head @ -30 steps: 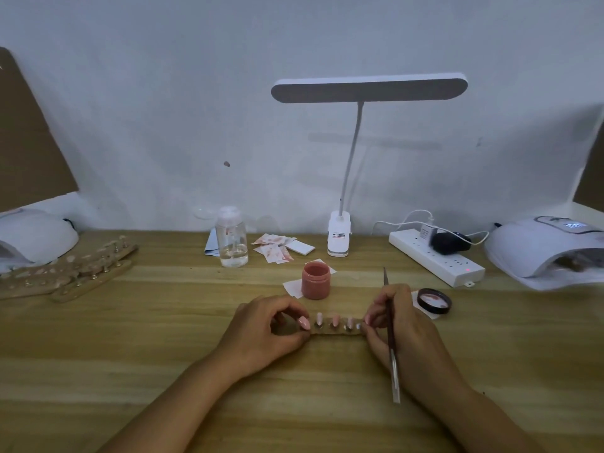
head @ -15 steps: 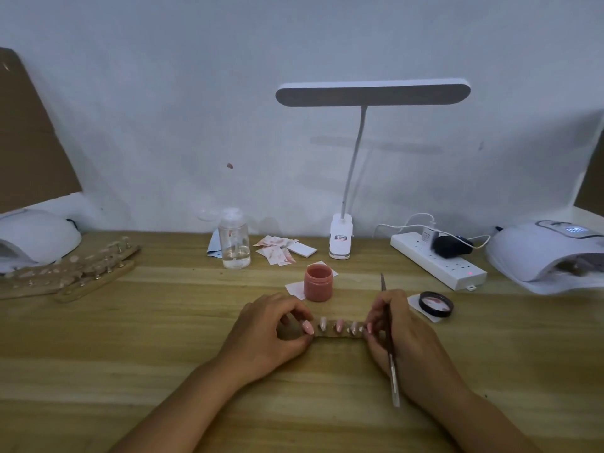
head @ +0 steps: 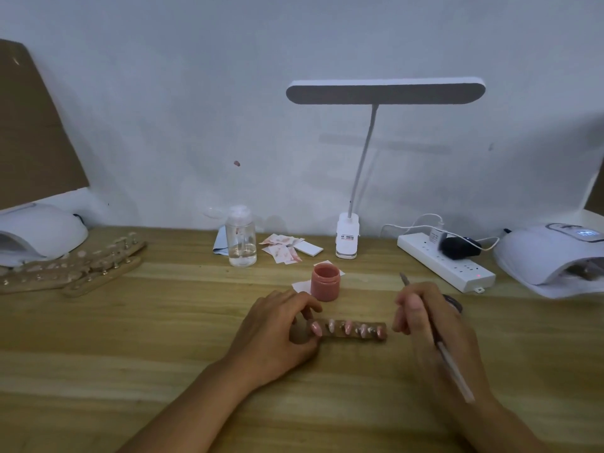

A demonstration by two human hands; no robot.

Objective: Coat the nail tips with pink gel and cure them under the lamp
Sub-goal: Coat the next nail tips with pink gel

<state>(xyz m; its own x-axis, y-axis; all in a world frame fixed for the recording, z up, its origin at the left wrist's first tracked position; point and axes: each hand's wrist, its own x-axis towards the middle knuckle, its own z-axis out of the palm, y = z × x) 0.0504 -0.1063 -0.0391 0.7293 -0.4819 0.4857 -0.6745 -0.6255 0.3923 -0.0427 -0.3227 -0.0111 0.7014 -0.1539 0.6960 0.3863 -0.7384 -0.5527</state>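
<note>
A small wooden strip (head: 353,333) carrying several pink nail tips lies on the table in front of me. My left hand (head: 277,335) grips its left end with curled fingers. My right hand (head: 431,325) holds a thin gel brush (head: 454,371), bristle end pointing up and away, and sits just right of the strip without touching it. The open pink gel jar (head: 325,283) stands behind the strip. A white curing lamp (head: 552,259) sits at the far right and another white curing lamp (head: 36,235) at the far left.
More wooden strips with nail tips (head: 75,269) lie at the left. A clear bottle (head: 241,238), paper scraps (head: 284,248), a clip desk lamp (head: 348,237) and a power strip (head: 447,264) line the back. The jar lid (head: 454,302) is partly hidden behind my right hand.
My right hand let go of the strip's right end and drew slightly right and up with the brush. My left hand keeps its grip on the left end.
</note>
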